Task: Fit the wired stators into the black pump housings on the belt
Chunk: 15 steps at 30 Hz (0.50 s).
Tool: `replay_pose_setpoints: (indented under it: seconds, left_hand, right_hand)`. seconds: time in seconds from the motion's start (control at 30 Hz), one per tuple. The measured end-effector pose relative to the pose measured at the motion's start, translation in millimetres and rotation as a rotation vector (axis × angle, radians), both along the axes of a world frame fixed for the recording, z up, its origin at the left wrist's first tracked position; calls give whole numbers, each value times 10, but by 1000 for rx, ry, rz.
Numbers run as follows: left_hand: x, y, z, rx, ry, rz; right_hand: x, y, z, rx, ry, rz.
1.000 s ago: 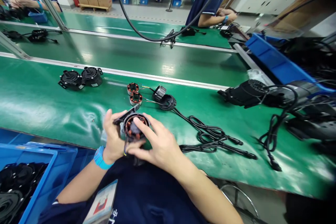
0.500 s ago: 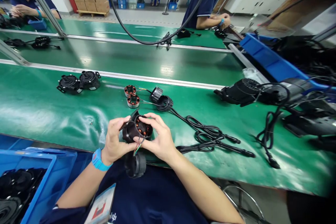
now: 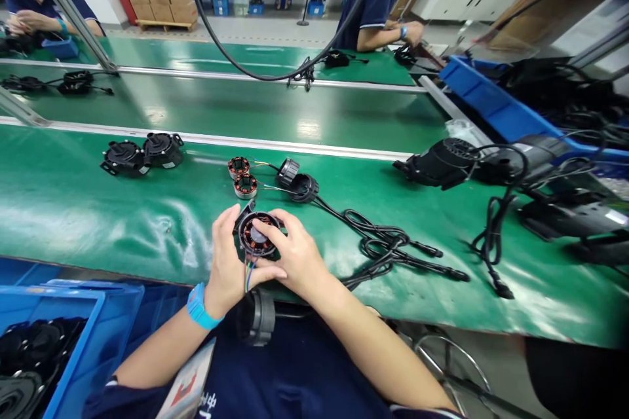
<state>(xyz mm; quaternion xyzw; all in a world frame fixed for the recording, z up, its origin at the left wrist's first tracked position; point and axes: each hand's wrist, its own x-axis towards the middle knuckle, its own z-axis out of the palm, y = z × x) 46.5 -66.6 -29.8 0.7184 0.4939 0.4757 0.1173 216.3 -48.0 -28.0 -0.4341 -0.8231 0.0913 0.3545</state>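
Note:
Between my hands is a round black motor housing (image 3: 240,230), its open end tilted up toward me. A copper-wound stator (image 3: 266,219) sits inside it. My left hand (image 3: 226,262) wraps around the housing's left side. With a finger on the stator's face, my right hand (image 3: 299,252) grips the right side. Thin coloured wires (image 3: 248,275) run down from the stator toward a black ribbed end cap (image 3: 260,317) hanging below, against my shirt. Beyond my hands, two more stators (image 3: 245,186) lie on the green bench, wired to two black caps (image 3: 303,188).
Two black motor housings (image 3: 163,149) stand at the left. Black cables (image 3: 378,236) lie coiled on the right, near finished-looking black motors (image 3: 442,162). A blue bin (image 3: 93,321) of black parts is at lower left, another blue bin (image 3: 496,105) at upper right. Co-workers sit across the line.
The housing has turned so its open end faces up toward me. The stator's face now shows, and my right finger has moved onto it. My left hand has shifted slightly right.

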Motion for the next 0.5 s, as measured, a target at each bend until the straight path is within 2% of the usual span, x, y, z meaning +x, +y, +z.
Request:
replay_pose_setpoints:
  seconds: [0.1, 0.17, 0.2, 0.27, 0.33, 0.37, 0.43, 0.5]
  left_hand:
    - [47, 65, -32, 71, -31, 72]
    - [78, 107, -33, 119, -45, 105]
    - [90, 127, -25, 147, -47, 113]
    - [99, 163, 19, 231, -33, 133]
    - [91, 194, 111, 367, -3, 176]
    - [82, 207, 175, 438, 14, 202]
    - [58, 219, 325, 561, 45, 265]
    - [35, 209, 470, 635, 74, 330]
  right_hand:
    - [115, -136, 146, -69, 100, 48]
    - [251, -328, 307, -201, 268, 87]
    - [313, -440, 371, -326, 355, 170]
    - [373, -656, 405, -681, 484, 474]
    - [315, -817, 284, -1023, 551, 739]
    - [246, -867, 175, -1131, 601, 776]
    - [65, -912, -78, -1224, 781, 679]
    - [-97, -907, -289, -1204, 998, 544]
